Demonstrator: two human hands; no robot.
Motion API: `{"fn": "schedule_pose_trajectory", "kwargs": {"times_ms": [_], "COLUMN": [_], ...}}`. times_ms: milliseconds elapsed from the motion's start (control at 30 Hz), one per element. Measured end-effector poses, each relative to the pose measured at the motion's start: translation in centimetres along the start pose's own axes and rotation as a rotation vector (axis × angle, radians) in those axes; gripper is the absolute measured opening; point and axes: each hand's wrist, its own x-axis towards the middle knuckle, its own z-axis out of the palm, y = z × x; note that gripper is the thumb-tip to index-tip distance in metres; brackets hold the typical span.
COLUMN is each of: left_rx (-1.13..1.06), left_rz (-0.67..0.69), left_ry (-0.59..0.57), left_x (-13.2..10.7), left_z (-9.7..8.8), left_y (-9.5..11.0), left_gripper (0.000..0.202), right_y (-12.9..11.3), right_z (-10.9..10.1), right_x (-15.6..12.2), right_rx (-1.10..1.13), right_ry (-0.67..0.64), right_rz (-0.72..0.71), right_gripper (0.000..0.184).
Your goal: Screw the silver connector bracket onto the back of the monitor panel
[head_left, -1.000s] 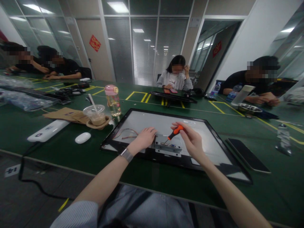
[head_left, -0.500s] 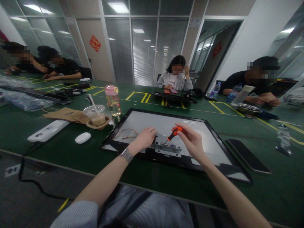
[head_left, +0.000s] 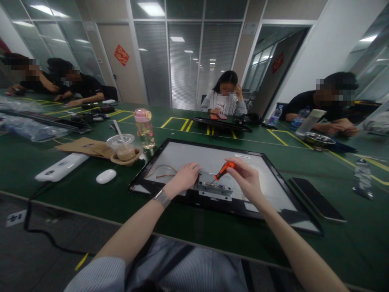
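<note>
My right hand [head_left: 246, 178] pinches an orange and black screwdriver [head_left: 224, 170], tilted, with its shaft pointing down at a metal bracket [head_left: 214, 191]. Small connectors show along the bracket's near face; whether the tip sits in a screw is too small to tell. My left hand [head_left: 187, 177] is at the bracket's left end, fingers curled over its edge, the fingertips partly hidden. Under both hands lies a flat display panel [head_left: 270, 190], pale grey back up, with a black frame. Thin loose wires [head_left: 164, 169] lie on the panel left of my left hand.
Left of the panel are a lidded drink cup [head_left: 123, 147], a pink-topped bottle [head_left: 145, 129], a white oval case [head_left: 106, 176] and a white device [head_left: 62, 167]. A black phone [head_left: 317, 198] lies right. Across the green table [head_left: 121, 202], several people sit near a metal bowl [head_left: 319, 140].
The screwdriver handle and the fingers of my right hand have shifted very slightly. My left hand, the bracket and the panel stay in place.
</note>
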Motion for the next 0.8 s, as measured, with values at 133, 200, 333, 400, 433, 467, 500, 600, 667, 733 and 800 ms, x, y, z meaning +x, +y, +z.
{"fn": "schedule_pose_trajectory", "kwargs": {"times_ms": [133, 200, 333, 400, 433, 467, 500, 600, 667, 733, 800], "left_rx": [0.001, 0.002, 0.005, 0.007, 0.008, 0.009, 0.009, 0.012, 0.016, 0.018, 0.019], "left_rz": [-0.003, -0.005, -0.006, -0.008, -0.010, -0.011, -0.012, -0.008, -0.003, -0.002, -0.005], "left_ry": [-0.006, -0.008, -0.011, -0.010, -0.009, -0.008, -0.009, -0.012, -0.013, -0.013, -0.011], "left_x": [0.08, 0.11, 0.10, 0.07, 0.05, 0.03, 0.02, 0.02, 0.05, 0.08, 0.09], "left_z": [0.14, 0.08, -0.12, -0.13, -0.09, -0.03, 0.03, 0.15, 0.14, 0.10, 0.08], "left_y": [-0.08, -0.03, 0.15, 0.15, 0.12, 0.07, 0.01, -0.13, -0.15, -0.12, -0.08], "left_gripper": [0.035, 0.035, 0.035, 0.035, 0.036, 0.036, 0.036, 0.036, 0.036, 0.036, 0.036], "right_y": [-0.27, -0.37, -0.19, -0.13, -0.16, -0.22, -0.30, -0.60, -0.72, -0.73, -0.65], "right_z": [-0.06, 0.01, 0.25, 0.31, 0.30, 0.27, 0.21, -0.02, -0.11, -0.11, -0.02], "right_x": [0.07, -0.06, -0.32, -0.27, -0.20, -0.12, -0.03, 0.12, 0.10, 0.00, -0.09], "right_rx": [-0.010, 0.023, 0.109, 0.097, 0.079, 0.060, 0.042, 0.014, 0.021, 0.061, 0.112], "right_ry": [-0.016, -0.049, -0.054, -0.030, -0.019, -0.010, -0.005, -0.028, -0.060, -0.087, -0.100], "right_rz": [-0.016, 0.005, 0.026, -0.004, -0.019, -0.031, -0.037, -0.027, -0.016, 0.001, 0.024], "right_gripper": [0.021, 0.026, 0.027, 0.023, 0.020, 0.018, 0.017, 0.020, 0.024, 0.027, 0.029]}}
